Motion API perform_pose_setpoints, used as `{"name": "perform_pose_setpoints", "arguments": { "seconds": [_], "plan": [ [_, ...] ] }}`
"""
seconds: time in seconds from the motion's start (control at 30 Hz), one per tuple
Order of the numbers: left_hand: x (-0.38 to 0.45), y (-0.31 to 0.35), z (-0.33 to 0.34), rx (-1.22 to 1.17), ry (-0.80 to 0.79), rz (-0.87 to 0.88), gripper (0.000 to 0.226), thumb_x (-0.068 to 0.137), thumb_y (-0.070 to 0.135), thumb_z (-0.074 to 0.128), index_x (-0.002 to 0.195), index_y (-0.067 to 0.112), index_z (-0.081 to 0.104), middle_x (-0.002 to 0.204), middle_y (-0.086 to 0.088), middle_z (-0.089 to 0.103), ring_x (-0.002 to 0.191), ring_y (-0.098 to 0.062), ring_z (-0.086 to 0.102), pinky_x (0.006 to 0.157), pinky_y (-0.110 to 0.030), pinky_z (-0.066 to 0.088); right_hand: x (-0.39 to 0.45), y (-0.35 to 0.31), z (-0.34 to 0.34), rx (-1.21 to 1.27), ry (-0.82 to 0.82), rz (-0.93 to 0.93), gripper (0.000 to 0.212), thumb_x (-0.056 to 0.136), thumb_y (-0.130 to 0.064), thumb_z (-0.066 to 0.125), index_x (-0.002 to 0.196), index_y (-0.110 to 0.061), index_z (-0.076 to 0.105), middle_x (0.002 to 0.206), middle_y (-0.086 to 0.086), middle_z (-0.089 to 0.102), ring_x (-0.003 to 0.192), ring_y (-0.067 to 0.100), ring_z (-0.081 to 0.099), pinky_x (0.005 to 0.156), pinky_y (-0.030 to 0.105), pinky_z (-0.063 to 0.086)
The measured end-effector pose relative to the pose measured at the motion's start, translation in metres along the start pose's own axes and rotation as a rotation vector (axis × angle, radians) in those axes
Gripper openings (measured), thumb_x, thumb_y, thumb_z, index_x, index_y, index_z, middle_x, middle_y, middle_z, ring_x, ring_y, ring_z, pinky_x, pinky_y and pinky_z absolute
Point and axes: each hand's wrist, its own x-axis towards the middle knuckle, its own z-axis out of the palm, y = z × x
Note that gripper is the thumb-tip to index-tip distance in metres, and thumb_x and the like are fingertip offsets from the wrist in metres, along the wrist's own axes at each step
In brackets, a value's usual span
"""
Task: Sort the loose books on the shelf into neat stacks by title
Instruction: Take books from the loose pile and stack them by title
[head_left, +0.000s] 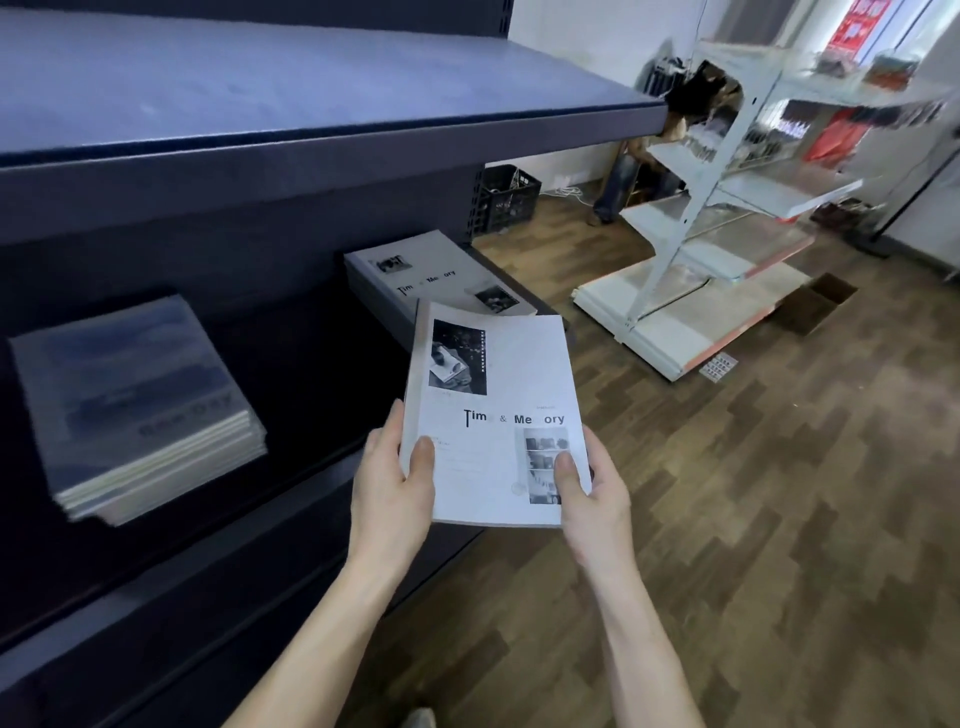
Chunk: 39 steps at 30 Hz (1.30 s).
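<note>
Holding a white book (493, 415) titled "Time & Memory" by its near corners, the left hand (395, 478) and right hand (587, 488) each keep a closed grip on it, thumbs on the cover. The book hangs in the air just in front of a dark shelf (311, 93) unit. Beyond it a stack of matching books (436, 280) lies on the shelf. Further left sits a blurred stack of blue books (135, 405).
</note>
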Motion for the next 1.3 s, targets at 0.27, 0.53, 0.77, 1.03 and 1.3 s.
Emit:
{"name": "perform_pose_setpoints", "arguments": {
  "seconds": [0.27, 0.53, 0.77, 1.03, 1.3],
  "plan": [
    [0.031, 0.008, 0.031, 0.03, 0.124, -0.032, 0.049, 0.102, 0.022, 0.046, 0.149, 0.026, 0.036, 0.123, 0.022, 0.039, 0.089, 0.035, 0.038, 0.072, 0.004, 0.028, 0.06, 0.007, -0.005, 0.021, -0.12, 0.008, 0.033, 0.103, -0.018, 0.053, 0.135, -0.027, 0.057, 0.12, -0.012, 0.068, 0.103, -0.002, 0.065, 0.073, 0.005, 0.047],
    [0.036, 0.026, 0.085, 0.052, 0.346, -0.099, 0.051, 0.102, 0.022, 0.047, 0.151, 0.024, 0.034, 0.123, 0.022, 0.038, 0.094, 0.022, 0.042, 0.07, 0.008, 0.026, 0.128, 0.014, -0.033, 0.027, -0.316, -0.036, 0.029, 0.102, -0.018, 0.054, 0.128, -0.031, 0.058, 0.115, -0.016, 0.069, 0.1, -0.004, 0.066, 0.074, 0.006, 0.046],
    [0.028, 0.046, 0.149, 0.01, 0.508, -0.127, 0.052, 0.101, 0.024, 0.048, 0.151, 0.023, 0.033, 0.127, 0.025, 0.039, 0.117, 0.01, 0.036, 0.087, -0.005, 0.028, 0.18, 0.007, -0.077, 0.042, -0.48, -0.072, 0.032, 0.102, -0.007, 0.049, 0.116, -0.034, 0.06, 0.102, -0.022, 0.07, 0.09, -0.009, 0.066, 0.071, 0.005, 0.046],
    [0.024, 0.066, 0.18, 0.066, 0.559, -0.178, 0.048, 0.104, 0.023, 0.038, 0.151, 0.024, 0.031, 0.123, 0.019, 0.038, 0.097, 0.011, 0.04, 0.083, -0.01, 0.028, 0.216, 0.014, -0.088, -0.002, -0.596, -0.075, 0.03, 0.101, -0.011, 0.052, 0.121, -0.031, 0.063, 0.109, -0.018, 0.069, 0.097, -0.007, 0.065, 0.074, 0.006, 0.047],
    [0.05, 0.069, 0.177, 0.076, 0.606, -0.22, 0.051, 0.104, 0.024, 0.036, 0.154, 0.02, 0.026, 0.152, 0.008, 0.035, 0.128, 0.004, 0.036, 0.097, -0.015, 0.025, 0.249, 0.015, -0.065, -0.042, -0.646, -0.06, 0.025, 0.101, -0.021, 0.055, 0.12, -0.036, 0.06, 0.104, -0.022, 0.069, 0.098, -0.005, 0.064, 0.075, 0.012, 0.047]
  ]
}}
